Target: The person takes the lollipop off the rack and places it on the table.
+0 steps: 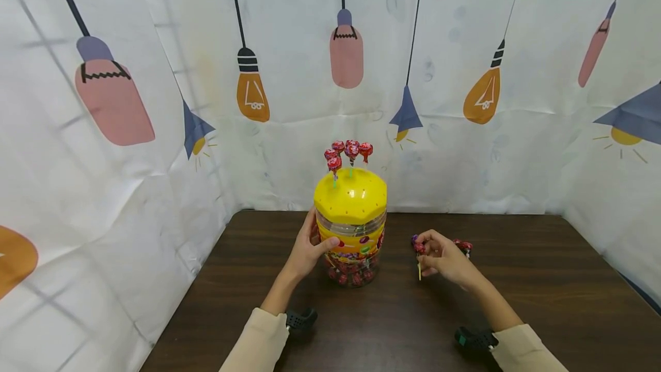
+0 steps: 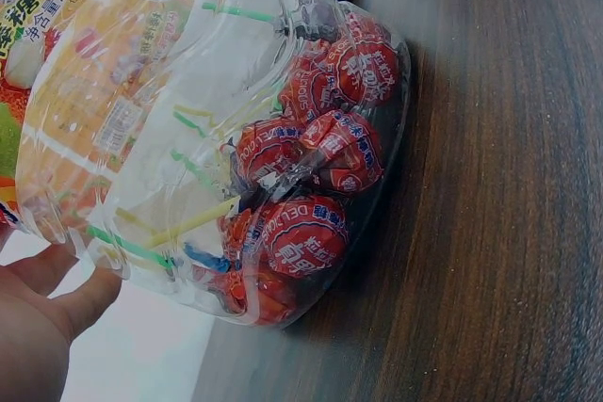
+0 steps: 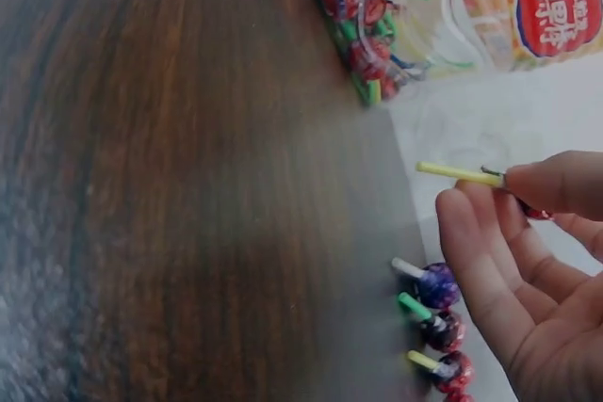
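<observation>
A clear jar (image 1: 351,271) with a yellow lid (image 1: 351,197) stands upright on the table, with red-wrapped lollipops (image 2: 306,235) inside. Several lollipops (image 1: 352,149) stick up from the lid. My left hand (image 1: 308,250) grips the jar's left side, thumb across the front; in the left wrist view part of that hand (image 2: 42,313) touches the jar wall. To the right of the jar, my right hand (image 1: 445,258) pinches a lollipop (image 1: 419,248) with its yellow stick (image 1: 419,270) pointing down. The right wrist view shows this stick (image 3: 457,174) between thumb and fingers of the hand (image 3: 528,280).
More wrapped lollipops (image 3: 440,329) lie in a row on the dark wooden table (image 1: 248,257), partly behind my right hand in the head view. A white curtain (image 1: 304,148) printed with lamps hangs behind the table and along both sides.
</observation>
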### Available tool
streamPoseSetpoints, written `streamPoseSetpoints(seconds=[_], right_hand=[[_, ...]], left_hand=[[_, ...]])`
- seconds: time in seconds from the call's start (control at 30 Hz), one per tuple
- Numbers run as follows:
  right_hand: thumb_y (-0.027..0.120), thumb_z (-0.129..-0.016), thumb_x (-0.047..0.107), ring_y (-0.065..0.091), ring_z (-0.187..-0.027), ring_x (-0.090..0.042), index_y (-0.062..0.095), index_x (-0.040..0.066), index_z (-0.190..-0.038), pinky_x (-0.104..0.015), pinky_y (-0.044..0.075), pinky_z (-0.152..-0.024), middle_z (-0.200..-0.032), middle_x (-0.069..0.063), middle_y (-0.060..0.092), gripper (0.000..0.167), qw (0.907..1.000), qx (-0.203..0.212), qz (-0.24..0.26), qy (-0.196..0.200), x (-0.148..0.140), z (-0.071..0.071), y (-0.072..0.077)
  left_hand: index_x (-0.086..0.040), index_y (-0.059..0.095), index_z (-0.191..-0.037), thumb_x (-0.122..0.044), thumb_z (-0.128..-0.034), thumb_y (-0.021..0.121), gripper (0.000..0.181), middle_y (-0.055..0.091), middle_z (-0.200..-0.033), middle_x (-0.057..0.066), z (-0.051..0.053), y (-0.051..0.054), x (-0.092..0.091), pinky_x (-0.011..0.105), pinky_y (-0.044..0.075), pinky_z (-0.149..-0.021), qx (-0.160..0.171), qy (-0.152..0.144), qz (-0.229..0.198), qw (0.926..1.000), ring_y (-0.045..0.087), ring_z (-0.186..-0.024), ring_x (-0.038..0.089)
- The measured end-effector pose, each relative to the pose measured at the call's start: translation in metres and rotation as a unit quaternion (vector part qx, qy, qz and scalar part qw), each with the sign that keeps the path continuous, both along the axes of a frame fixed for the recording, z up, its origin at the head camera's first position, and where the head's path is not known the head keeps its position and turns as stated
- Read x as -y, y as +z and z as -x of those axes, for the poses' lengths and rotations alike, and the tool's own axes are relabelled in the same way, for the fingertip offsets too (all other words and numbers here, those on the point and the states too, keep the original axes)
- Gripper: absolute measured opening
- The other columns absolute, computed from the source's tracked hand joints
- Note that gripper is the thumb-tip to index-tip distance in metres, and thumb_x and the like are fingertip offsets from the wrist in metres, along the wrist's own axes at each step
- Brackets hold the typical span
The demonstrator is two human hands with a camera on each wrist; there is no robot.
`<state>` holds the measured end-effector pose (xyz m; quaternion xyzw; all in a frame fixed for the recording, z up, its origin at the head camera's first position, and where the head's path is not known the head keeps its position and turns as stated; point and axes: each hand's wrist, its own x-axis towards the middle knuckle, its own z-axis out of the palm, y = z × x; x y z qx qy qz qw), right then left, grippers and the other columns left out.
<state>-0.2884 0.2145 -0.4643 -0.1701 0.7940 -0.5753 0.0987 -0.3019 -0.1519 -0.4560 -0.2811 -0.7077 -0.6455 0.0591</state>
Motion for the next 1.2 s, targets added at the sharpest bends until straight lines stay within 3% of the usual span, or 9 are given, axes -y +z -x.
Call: streamPoseSetpoints(seconds=[0.23,0.47,0.73,1.2], right_hand=[[0.059,-0.1,0.0,0.069,-0.087,-0.028,0.043,-0.005,-0.131,-0.044,0.064,-0.073,-0.099,-0.022,0.06,0.036,0.9992,0.017,-0.025,0.026,-0.002,0.003,-0.005],[0.059,-0.1,-0.001,0.07,-0.084,-0.029,0.046,-0.004,-0.126,-0.043,0.064,-0.07,-0.093,-0.018,0.06,0.03,0.9986,0.028,-0.034,0.031,-0.003,0.005,-0.011],[0.062,-0.1,0.003,0.071,-0.082,-0.028,0.044,-0.008,-0.13,-0.042,0.064,-0.071,-0.092,-0.018,0.06,0.036,0.9976,0.04,-0.035,0.044,-0.004,0.006,-0.013],[0.067,-0.098,0.01,0.063,-0.07,-0.024,0.053,-0.001,-0.123,-0.038,0.06,-0.062,-0.083,-0.014,0.063,0.03,0.9951,0.034,-0.088,0.029,-0.004,0.005,-0.019]], left_hand=[[-0.04,0.016,-0.163,-0.034,-0.0971,0.071,0.085,0.045,-0.153,0.004,-0.001,0.003,0.0,0.058,0.044,-0.113,0.001,-0.001,-0.001,1.0,0.051,-0.134,0.031],[-0.04,0.016,-0.163,-0.035,-0.0969,0.07,0.085,0.045,-0.154,0.004,-0.001,0.003,0.0,0.06,0.043,-0.113,0.0,0.004,0.002,1.0,0.05,-0.135,0.031],[-0.042,0.016,-0.162,-0.033,-0.0968,0.071,0.086,0.045,-0.154,0.002,-0.001,0.002,-0.001,0.06,0.044,-0.112,0.008,0.008,0.002,0.9999,0.051,-0.134,0.03],[-0.042,0.017,-0.162,-0.035,-0.096,0.071,0.086,0.045,-0.153,0.003,-0.002,0.002,-0.001,0.059,0.044,-0.113,0.009,0.006,0.0,0.9999,0.05,-0.133,0.03]])
